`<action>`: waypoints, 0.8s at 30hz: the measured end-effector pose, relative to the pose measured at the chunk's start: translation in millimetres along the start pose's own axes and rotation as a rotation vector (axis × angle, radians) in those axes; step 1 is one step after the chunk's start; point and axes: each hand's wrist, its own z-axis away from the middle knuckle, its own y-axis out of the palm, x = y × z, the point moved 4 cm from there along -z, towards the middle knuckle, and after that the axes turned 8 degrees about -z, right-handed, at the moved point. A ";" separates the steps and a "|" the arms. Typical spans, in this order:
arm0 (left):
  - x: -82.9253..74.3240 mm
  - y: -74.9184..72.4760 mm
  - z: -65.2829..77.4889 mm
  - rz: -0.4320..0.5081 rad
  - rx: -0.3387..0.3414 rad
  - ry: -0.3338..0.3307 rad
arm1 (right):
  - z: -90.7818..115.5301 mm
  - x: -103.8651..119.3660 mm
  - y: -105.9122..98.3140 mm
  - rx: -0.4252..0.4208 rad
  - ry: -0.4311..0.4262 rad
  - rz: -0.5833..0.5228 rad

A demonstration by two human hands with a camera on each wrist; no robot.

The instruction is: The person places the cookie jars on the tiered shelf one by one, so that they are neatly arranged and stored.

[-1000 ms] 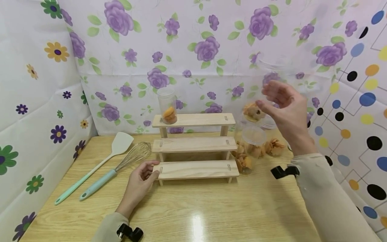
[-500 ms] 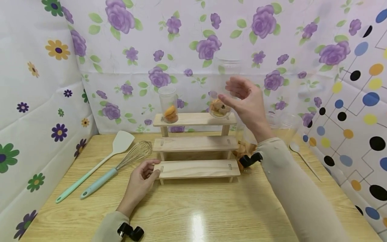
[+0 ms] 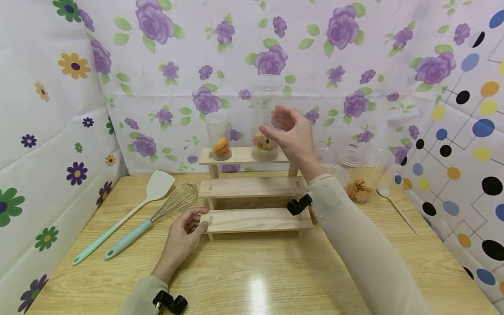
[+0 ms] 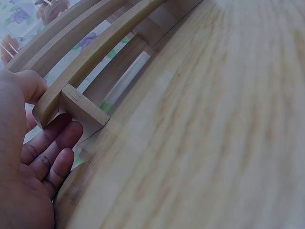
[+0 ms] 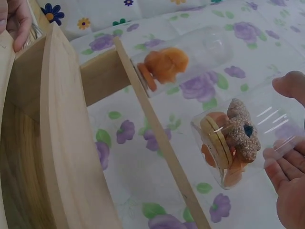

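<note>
A three-tier wooden display stand (image 3: pixel 256 187) is on the table. My left hand (image 3: pixel 182 236) grips the left end of its lowest tier; the left wrist view has the fingers (image 4: pixel 61 143) curled beneath the board. My right hand (image 3: pixel 293 133) holds a tall clear plastic jar (image 3: pixel 267 94) with cookies (image 5: pixel 243 131) in its bottom, around its side. That jar is at the top tier, and the right wrist view shows a gap between its base and the board (image 5: pixel 162 133). A smaller clear jar (image 3: pixel 218 131) with orange pieces stands on the top tier's left end.
Several clear jars (image 3: pixel 360 175), some with snacks inside, stand right of the stand, partly behind my right arm. A white spoon (image 3: pixel 397 209) lies farther right. A whisk (image 3: pixel 151 222) and a spatula (image 3: pixel 125 215) lie on the left. Flowered cloth (image 3: pixel 157 87) hangs behind.
My right hand has carried the tall jar leftward from above the other jars to the middle of the top tier, and slightly down. My left hand stays on the lowest tier.
</note>
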 end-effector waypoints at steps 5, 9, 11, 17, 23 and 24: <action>1.7 0.5 -0.7 0.007 -0.003 0.003 | 0.2 -7.7 13.0 0.008 0.007 -0.001; 2.0 -0.8 -1.0 0.001 -0.007 0.001 | 3.3 -18.1 19.3 0.015 0.038 0.004; 1.4 -0.4 -1.4 -0.003 -0.007 0.004 | 5.0 -21.5 19.8 0.014 0.047 0.008; 0.5 -0.5 -1.4 -0.010 -0.002 0.010 | 5.8 -22.4 20.0 0.023 0.055 0.026; 1.5 -1.0 -0.8 -0.007 0.001 0.009 | 6.3 -22.0 20.1 0.040 0.092 0.051; 1.6 -1.1 -0.6 -0.007 0.001 0.008 | 6.7 -21.6 20.5 0.042 0.098 0.059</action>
